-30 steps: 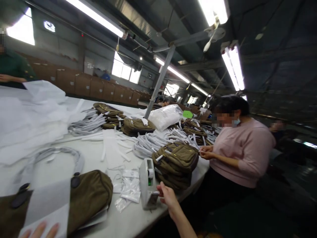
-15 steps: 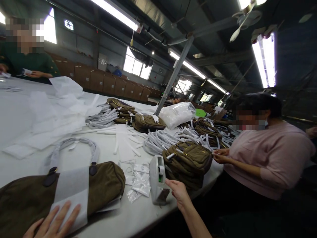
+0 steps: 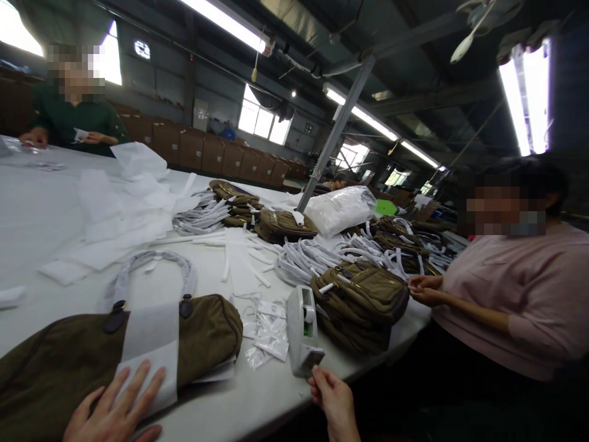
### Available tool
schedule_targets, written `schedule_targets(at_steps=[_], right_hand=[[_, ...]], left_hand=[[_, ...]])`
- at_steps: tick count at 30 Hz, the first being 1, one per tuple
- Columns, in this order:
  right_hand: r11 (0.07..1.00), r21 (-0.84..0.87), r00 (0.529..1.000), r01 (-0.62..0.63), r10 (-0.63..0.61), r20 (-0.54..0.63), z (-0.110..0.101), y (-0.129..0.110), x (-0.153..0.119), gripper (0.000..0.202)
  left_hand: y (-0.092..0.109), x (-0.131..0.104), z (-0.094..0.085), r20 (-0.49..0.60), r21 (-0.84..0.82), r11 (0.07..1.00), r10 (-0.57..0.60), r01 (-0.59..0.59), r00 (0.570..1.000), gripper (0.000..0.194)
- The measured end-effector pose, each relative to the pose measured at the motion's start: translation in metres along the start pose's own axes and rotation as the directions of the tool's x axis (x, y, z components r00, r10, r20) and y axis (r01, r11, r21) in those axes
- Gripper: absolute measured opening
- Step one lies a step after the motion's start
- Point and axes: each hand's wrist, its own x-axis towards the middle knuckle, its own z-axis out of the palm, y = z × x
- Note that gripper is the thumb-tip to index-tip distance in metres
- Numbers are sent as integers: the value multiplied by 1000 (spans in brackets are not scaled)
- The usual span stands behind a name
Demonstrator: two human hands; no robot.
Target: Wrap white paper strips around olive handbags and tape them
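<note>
My left hand point(image 3: 117, 402) lies spread on a white paper wrap point(image 3: 150, 353) that goes round an olive-brown handbag point(image 3: 209, 331). The bag lies on its side at the lower left, its handles point(image 3: 159, 258) covered in pale wrapping and stretched out on the table. At the front end of a grey tape dispenser point(image 3: 297, 341), my right hand point(image 3: 335, 396) is closed in a pinch. A shiny strip of tape point(image 3: 315, 357) seems to run from the dispenser to the fingertips. Small clear packets point(image 3: 271, 331) lie between the bag and the dispenser.
Stacked olive bags point(image 3: 359, 307) stand right of the dispenser, with wrapped handles point(image 3: 304, 258) behind them. White sheets point(image 3: 124, 209) cover the table's left. One co-worker in pink point(image 3: 519, 294) is at the right, another in green point(image 3: 99, 113) at the far left. A metal post point(image 3: 335, 132) rises mid-table.
My right hand has come down and towards me from the dispenser's side to its front end, fingers now pinched. My left hand stays on the paper wrap. The view has shifted a little left.
</note>
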Motion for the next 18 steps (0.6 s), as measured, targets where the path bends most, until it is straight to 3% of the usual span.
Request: schedule_targets(at_steps=[4, 8, 12, 14, 15, 16, 18], right_hand=[[998, -35, 998, 51, -52, -42, 4, 14, 8, 65], [985, -159, 997, 67, -72, -30, -6, 29, -3, 71], [922, -287, 959, 261, -215, 184, -2, 9, -26, 59], [848, -329, 885, 415, -292, 363, 16, -21, -34, 48], [799, -330, 825, 503, -330, 458, 30, -39, -36, 43], [743, -308, 744, 595, -363, 561, 48, -57, -37, 39], [619, -194, 518, 761, -400, 756, 92, -95, -39, 34]], left_hand=[[-3, 0, -1, -15, 8, 999, 31, -31, 999, 58], [-3, 2, -4, 2, -11, 999, 32, -32, 999, 61], [5, 9, -23, 48, -11, 1000, 0, 0, 999, 62], [10, 14, -39, 94, 1, 1000, -23, 23, 995, 65], [13, 17, -47, 126, 0, 1000, -31, 31, 992, 69], [15, 21, -53, 173, -7, 999, -37, 39, 984, 74], [17, 29, -63, 276, -35, 996, -70, 83, 959, 85]])
